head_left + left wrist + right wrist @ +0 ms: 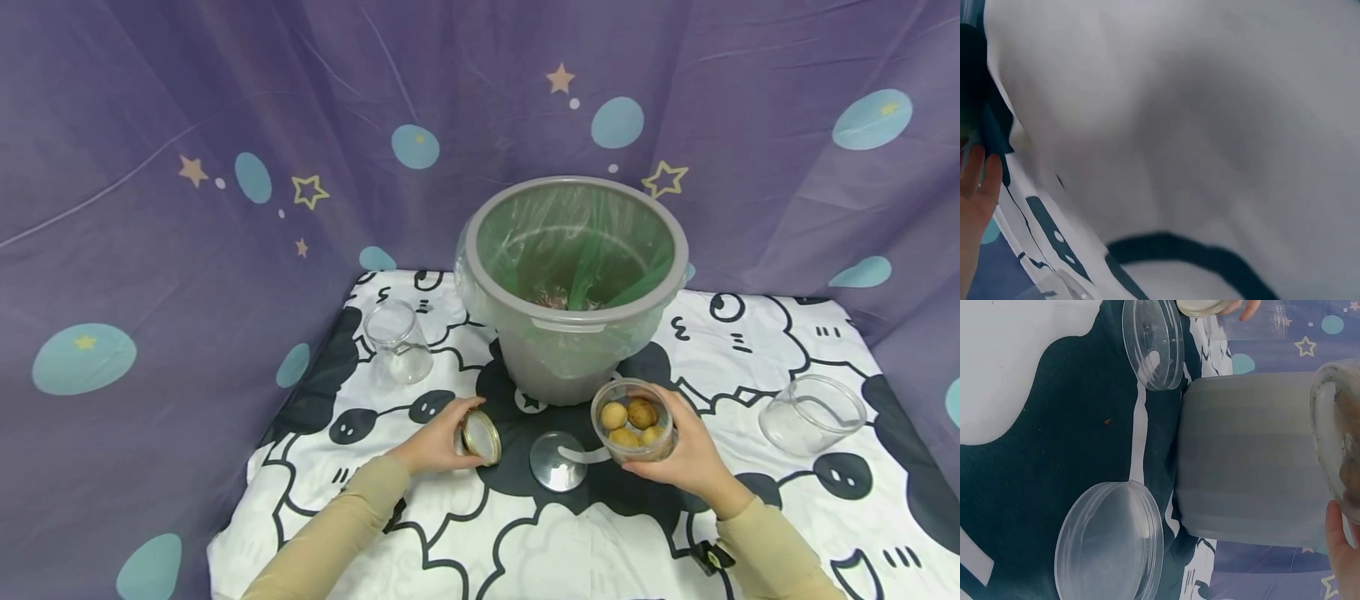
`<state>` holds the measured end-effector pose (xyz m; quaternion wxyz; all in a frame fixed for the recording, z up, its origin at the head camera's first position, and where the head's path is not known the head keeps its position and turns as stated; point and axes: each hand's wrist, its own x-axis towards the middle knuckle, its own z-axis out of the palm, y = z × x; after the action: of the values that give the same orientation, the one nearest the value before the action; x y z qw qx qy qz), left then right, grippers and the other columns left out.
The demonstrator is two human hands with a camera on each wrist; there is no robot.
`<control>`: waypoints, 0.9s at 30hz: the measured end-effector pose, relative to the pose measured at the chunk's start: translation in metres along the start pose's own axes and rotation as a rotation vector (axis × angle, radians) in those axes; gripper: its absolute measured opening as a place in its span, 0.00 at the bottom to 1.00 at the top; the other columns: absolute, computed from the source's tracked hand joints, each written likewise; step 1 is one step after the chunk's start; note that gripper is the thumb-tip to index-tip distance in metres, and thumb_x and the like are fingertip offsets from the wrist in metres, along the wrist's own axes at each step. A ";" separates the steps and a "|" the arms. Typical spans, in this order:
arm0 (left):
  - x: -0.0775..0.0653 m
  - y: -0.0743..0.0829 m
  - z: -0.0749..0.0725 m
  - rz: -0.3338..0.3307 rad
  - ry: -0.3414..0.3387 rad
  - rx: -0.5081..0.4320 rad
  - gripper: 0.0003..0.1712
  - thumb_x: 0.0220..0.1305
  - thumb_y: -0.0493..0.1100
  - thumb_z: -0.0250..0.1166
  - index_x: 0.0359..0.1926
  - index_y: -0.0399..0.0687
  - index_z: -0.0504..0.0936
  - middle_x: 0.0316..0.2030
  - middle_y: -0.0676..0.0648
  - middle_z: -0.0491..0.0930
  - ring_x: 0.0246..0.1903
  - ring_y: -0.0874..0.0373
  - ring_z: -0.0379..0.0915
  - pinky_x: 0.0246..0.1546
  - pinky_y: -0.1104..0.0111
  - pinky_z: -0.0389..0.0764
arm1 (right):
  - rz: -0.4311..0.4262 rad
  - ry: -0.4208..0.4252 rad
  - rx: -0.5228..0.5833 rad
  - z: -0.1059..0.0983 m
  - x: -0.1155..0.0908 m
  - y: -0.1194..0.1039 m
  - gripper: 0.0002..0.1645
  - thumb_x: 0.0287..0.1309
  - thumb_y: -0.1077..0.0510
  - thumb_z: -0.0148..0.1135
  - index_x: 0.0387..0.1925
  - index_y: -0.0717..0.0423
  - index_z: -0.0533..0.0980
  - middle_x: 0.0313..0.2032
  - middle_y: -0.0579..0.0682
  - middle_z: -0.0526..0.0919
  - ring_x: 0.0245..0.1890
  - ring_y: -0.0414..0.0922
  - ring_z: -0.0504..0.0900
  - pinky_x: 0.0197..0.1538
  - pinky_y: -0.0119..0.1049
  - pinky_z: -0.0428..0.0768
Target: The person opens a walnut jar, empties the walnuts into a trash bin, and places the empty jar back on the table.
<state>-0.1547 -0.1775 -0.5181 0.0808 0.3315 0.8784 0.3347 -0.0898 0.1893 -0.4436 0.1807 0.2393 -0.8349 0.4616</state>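
My left hand holds a round gold-rimmed lid on edge between thumb and fingers, left of a clear lid lying on the cloth. In the left wrist view, only some fingers enter at the left edge. My right hand grips a clear round jar, open at the top, just in front of the bin. Several round tan balls, one of them darker brown, sit inside it. The right wrist view has the jar's base at its right edge, and a second clear lid on the cloth.
A grey bin with a green-tinted plastic liner stands at the back middle, some reddish scraps inside. One clear jar stands back left; another clear jar is at the right. Patterned cloth covers the table, with a purple curtain behind.
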 end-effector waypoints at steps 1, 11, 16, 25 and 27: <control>-0.001 -0.002 0.000 0.013 0.003 0.025 0.52 0.44 0.47 0.77 0.67 0.36 0.60 0.57 0.38 0.68 0.53 0.51 0.69 0.57 0.59 0.73 | 0.000 -0.001 0.002 0.000 0.000 0.000 0.57 0.11 0.71 0.81 0.56 0.72 0.69 0.46 0.65 0.76 0.48 0.33 0.69 0.49 0.24 0.66; -0.003 -0.008 0.003 0.047 -0.039 0.180 0.52 0.42 0.48 0.77 0.66 0.40 0.63 0.53 0.42 0.72 0.52 0.51 0.71 0.57 0.60 0.74 | 0.025 0.020 0.017 -0.001 -0.002 0.002 0.57 0.09 0.71 0.81 0.56 0.72 0.69 0.46 0.64 0.76 0.48 0.31 0.69 0.50 0.21 0.64; -0.003 -0.008 0.005 0.085 -0.044 0.269 0.49 0.39 0.51 0.77 0.64 0.43 0.67 0.50 0.43 0.74 0.48 0.52 0.73 0.53 0.60 0.76 | 0.026 0.030 0.025 0.000 -0.002 0.003 0.57 0.09 0.71 0.81 0.55 0.72 0.69 0.46 0.63 0.76 0.49 0.30 0.68 0.51 0.20 0.64; -0.002 -0.013 0.007 0.074 -0.073 0.352 0.49 0.38 0.54 0.78 0.63 0.47 0.68 0.50 0.46 0.73 0.48 0.53 0.73 0.53 0.60 0.75 | 0.008 0.042 0.032 -0.004 0.000 0.002 0.57 0.08 0.72 0.80 0.55 0.73 0.69 0.49 0.50 0.77 0.49 0.29 0.68 0.51 0.19 0.64; -0.003 -0.015 0.006 0.057 -0.089 0.349 0.52 0.37 0.56 0.78 0.64 0.48 0.67 0.50 0.47 0.73 0.49 0.54 0.72 0.54 0.61 0.75 | 0.010 0.045 0.038 -0.005 0.001 0.002 0.57 0.08 0.72 0.80 0.55 0.73 0.69 0.49 0.49 0.77 0.49 0.30 0.68 0.51 0.19 0.64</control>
<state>-0.1583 -0.1843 -0.5327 0.0511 0.3798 0.9089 0.1643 -0.0913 0.1943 -0.4421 0.1925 0.2283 -0.8228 0.4836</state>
